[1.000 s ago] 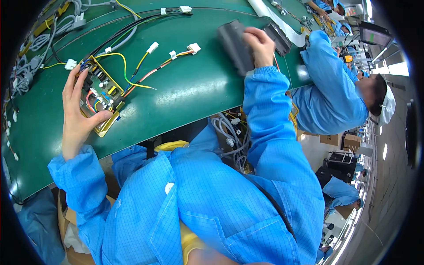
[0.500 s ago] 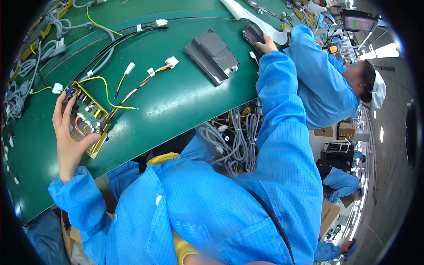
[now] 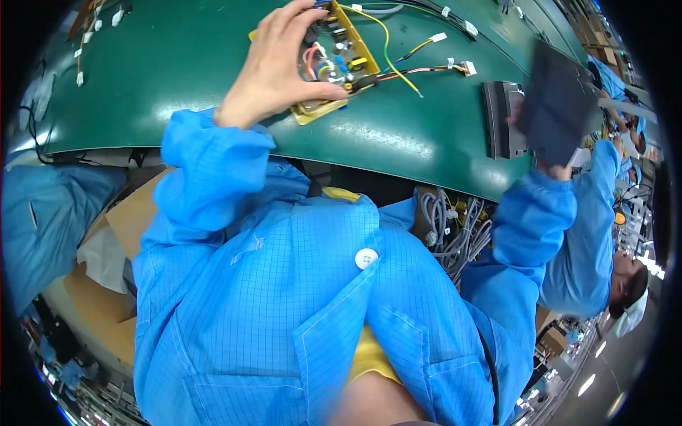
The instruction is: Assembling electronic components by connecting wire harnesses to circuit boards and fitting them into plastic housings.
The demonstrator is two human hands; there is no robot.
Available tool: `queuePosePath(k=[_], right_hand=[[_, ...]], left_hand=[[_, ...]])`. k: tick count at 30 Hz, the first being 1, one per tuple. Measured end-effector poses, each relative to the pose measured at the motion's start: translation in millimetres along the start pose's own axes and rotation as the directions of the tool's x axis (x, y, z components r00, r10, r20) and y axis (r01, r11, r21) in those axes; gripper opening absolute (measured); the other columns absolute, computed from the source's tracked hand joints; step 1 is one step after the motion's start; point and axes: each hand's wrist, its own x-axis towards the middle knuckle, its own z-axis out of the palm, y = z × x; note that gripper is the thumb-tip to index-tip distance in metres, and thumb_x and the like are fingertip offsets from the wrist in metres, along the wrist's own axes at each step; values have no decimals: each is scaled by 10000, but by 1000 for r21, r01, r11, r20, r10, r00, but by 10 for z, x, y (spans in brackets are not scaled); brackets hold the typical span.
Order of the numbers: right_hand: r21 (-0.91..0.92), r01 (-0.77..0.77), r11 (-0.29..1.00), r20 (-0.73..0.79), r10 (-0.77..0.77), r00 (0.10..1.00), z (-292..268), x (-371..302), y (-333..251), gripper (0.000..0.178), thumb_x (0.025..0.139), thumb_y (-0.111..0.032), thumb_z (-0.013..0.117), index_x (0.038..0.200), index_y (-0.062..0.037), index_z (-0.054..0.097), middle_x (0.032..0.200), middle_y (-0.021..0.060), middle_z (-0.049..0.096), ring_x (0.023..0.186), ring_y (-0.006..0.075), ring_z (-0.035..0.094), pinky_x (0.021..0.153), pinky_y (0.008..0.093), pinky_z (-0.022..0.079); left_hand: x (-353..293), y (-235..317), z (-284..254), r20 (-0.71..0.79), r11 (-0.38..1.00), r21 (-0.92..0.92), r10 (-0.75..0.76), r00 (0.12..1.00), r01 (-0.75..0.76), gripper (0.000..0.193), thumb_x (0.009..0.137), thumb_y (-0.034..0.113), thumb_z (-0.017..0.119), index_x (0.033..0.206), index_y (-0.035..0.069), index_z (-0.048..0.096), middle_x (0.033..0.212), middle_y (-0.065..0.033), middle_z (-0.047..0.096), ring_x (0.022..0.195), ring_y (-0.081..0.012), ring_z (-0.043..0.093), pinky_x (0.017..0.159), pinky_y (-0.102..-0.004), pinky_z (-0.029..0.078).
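My left hand (image 3: pixel 273 71) grips a yellow open-topped housing (image 3: pixel 361 44) that holds a circuit board (image 3: pixel 341 50). Its thumb lies along the near edge and its fingers reach over the far left side. Wires with white connectors (image 3: pixel 465 68) run from the board to the right, along with a loose green-yellow wire (image 3: pixel 389 50). At the right, my right hand (image 3: pixel 558 172) holds up a dark grey plastic cover (image 3: pixel 563 103), blurred by motion; the cover hides most of the fingers. Beside it, a second dark grey plastic cover (image 3: pixel 503 121) lies on the green table (image 3: pixel 412 135).
Bundled grey cables (image 3: pixel 455 231) sit below the table's near edge. Black cables (image 3: pixel 490 46) run across the far side, and thin wires (image 3: pixel 79 57) lie at the far left. A co-worker in blue (image 3: pixel 586 241) is close on the right. A cardboard box (image 3: pixel 142 213) stands at lower left.
The view has turned, shifting the table scene. My right hand has lifted a dark cover off the far right of the table and brought it nearer. My left hand stays on the yellow housing.
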Motion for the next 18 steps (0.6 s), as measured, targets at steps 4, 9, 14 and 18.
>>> queuePosePath(k=[4,9,14,18], right_hand=[[673,-198,713,517,-262,815,1476,85,-357,486,918,-231,497,1306,43,391,1176,268,536,980,377,604,792,463,541],[458,-367,810,509,99,855,1928,554,-303,423,901,-203,536,1241,35,455,1065,164,593,958,258,608,792,375,528],[145,202,969,86,-215,973,1818,745,-324,296,894,-215,528,1079,4,603,964,84,625,863,159,601,716,262,479],[292,104,951,-179,-53,982,1765,659,-505,348,888,-251,527,1106,9,602,950,84,632,856,170,597,785,260,453]], left_hand=[[14,80,175,-79,997,-49,-63,995,59,920,508,338,847,1278,60,427,1349,-139,363,1257,-347,310,1044,-434,292],[-14,63,233,-87,996,-42,-83,993,80,812,511,308,825,1195,25,491,1223,-155,436,1197,-370,340,1014,-433,314],[-22,71,248,-109,996,-55,-70,992,65,833,512,328,827,1198,2,483,1229,-165,425,1198,-368,340,1023,-438,298],[-28,90,214,-90,990,-65,-127,988,122,851,527,310,821,1236,18,453,1261,-186,400,1221,-373,321,1032,-447,297]])
